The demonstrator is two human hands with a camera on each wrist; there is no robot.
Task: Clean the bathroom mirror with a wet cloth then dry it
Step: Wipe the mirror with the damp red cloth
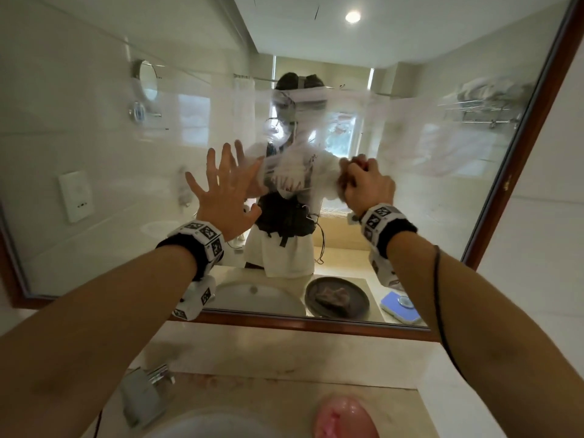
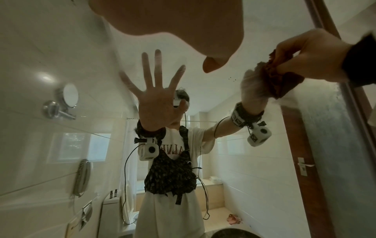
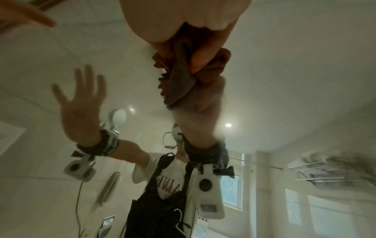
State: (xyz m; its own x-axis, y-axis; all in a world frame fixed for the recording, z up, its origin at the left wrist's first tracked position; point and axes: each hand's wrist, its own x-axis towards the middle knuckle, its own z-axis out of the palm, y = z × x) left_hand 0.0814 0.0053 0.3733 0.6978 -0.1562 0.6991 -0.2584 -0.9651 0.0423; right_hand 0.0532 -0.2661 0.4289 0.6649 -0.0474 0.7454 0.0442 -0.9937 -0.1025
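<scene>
- Marble-look stone made up the desk [image 1: 316, 352], with the basin [image 1: 218, 425] at its near edge, a chrome tap [image 1: 142, 396] just left of it and a pink soap dish [image 1: 344, 418] to its right.
- Beyond the far edge of the desk, the mirror [image 1: 110, 153] stood upright in a dark wooden frame [image 1: 518, 147], and a hazy wet smear covered the middle of the glass.
- Flat against the glass left of centre was the left hand [image 1: 224, 191], fingers spread wide and straight, holding nothing; it seemed to serve as a brace.
- Right of centre, the right hand [image 1: 366, 184] was closed tight on a bunched brown cloth [image 3: 211, 70], its fingers curled round the wad and pressing it onto the glass.
- Soft and limp by its folds, the cloth would probably mould to the flat pane; damp, it should slide easily yet could slip from a loose hold, so a full-fist grip round the wad looked sound.
- Glass like this is rigid but breakable, so broad, even pressure near the middle seemed safer than hard pushes at the frame's corners.
- Reflected at the desk's far right corner, a dark plate [image 1: 336, 297] held a second crumpled cloth, possibly the one for drying.
</scene>
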